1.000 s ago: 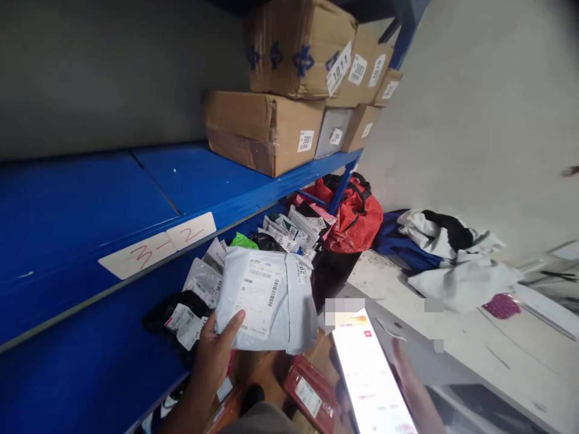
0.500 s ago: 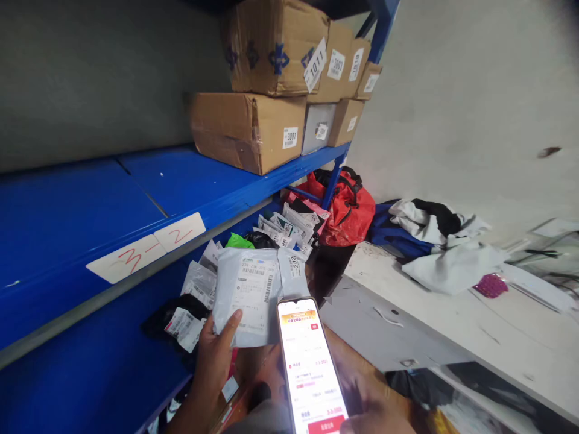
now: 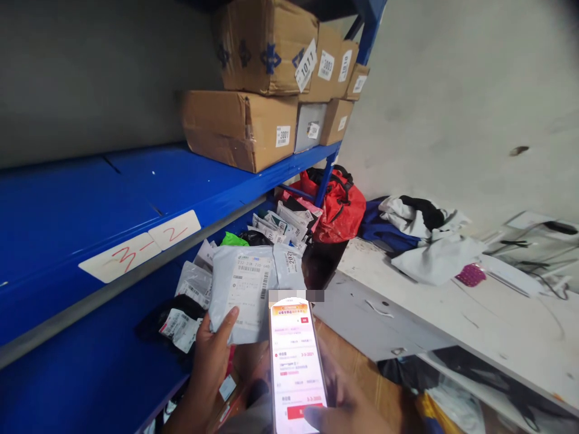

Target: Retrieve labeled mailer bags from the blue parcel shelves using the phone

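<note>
My left hand [image 3: 212, 352] grips a pale grey, soft plastic mailing parcel [image 3: 282, 265] by its lower left corner, thumb pressed on the front at the edge of a white printed label [image 3: 244, 283], the other fingers hidden behind. The number 2021 shows near the parcel's upper right corner. My right hand [image 3: 346, 401] holds a slim smartphone with a brightly lit white screen [image 3: 294, 355], its thumb over a red button low on the display. The phone's top overlaps the parcel's lower right corner in my view; whether they touch, I cannot tell. Just left of my left hand lies a black plastic package with a white label [image 3: 192, 305]. Past both hands sits a bulky red bag with black straps [image 3: 341, 211]. Above and ahead of my left hand runs a blue metal shelf [image 3: 217, 190], and to the right of my right hand spreads a scuffed white tabletop [image 3: 511, 337].
</note>
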`<state>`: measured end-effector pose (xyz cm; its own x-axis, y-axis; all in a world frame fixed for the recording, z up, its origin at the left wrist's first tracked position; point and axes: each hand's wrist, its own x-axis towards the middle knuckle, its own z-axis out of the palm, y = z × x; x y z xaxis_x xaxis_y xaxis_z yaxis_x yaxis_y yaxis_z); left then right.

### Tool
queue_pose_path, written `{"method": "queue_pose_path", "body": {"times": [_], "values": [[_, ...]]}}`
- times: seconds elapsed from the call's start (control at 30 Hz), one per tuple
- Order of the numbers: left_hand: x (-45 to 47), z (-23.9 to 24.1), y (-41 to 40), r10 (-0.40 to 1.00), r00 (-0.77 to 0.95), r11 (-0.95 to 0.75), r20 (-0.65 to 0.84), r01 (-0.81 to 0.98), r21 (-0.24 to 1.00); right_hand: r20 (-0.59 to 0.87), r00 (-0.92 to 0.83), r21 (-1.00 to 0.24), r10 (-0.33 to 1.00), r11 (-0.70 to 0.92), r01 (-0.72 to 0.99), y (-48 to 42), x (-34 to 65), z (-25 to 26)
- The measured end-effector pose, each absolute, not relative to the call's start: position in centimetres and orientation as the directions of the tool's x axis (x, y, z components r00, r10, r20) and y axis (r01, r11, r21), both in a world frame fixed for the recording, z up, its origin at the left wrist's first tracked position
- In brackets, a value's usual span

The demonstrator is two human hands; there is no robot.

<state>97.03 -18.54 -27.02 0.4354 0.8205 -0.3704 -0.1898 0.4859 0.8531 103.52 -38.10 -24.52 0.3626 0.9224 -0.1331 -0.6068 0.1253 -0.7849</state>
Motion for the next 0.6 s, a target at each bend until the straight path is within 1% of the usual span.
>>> {"method": "queue_pose_path", "body": {"times": [0.07,0.17,0.27,0.3,0.37,0.43,0.47,0.53,0.6], "values": [[97.1,-27.1,-18.5,0.829,0.428,0.468,-0.359,-0.182,0.865,-0.125,0.373,-0.784,0.919,0.139,-0.606,-38.0,103.3,-24.6],[97.0,-27.3,-18.5,0.845,0.427,0.424,-0.322,-0.166,0.89,-0.062,0.413,-0.796,0.909,0.205,-0.57,-37.7,103.1,-25.2],[96.9,-27.5,-18.4,0.851,0.456,0.339,-0.26,-0.099,0.935,-0.037,0.435,-0.795,0.9,0.237,-0.558,-37.6,102.9,-25.7],[96.9,-27.5,-18.5,0.861,0.458,0.284,-0.219,-0.076,0.956,-0.044,0.441,-0.792,0.896,0.238,-0.562,-37.5,102.9,-25.8],[96.8,-27.2,-18.5,0.89,0.449,0.119,-0.084,-0.051,0.992,-0.056,0.453,-0.793,0.89,0.236,-0.561,-37.5,102.8,-25.7],[96.5,-26.9,-18.7,0.9,0.432,-0.065,0.067,-0.018,0.998,-0.071,0.461,-0.795,0.885,0.229,-0.561,-37.5,102.8,-25.6],[96.4,-26.7,-18.7,0.886,0.448,-0.137,0.117,0.013,0.99,-0.073,0.465,-0.796,0.882,0.229,-0.56,-37.5,102.8,-25.5],[96.1,-26.4,-18.9,0.825,0.545,-0.224,0.15,0.071,0.972,-0.065,0.471,-0.798,0.88,0.237,-0.553,-37.4,102.7,-25.5],[95.9,-26.0,-19.2,0.749,0.65,-0.242,0.126,0.093,0.966,-0.051,0.48,-0.8,0.876,0.252,-0.545,-37.3,102.7,-25.6]]}}
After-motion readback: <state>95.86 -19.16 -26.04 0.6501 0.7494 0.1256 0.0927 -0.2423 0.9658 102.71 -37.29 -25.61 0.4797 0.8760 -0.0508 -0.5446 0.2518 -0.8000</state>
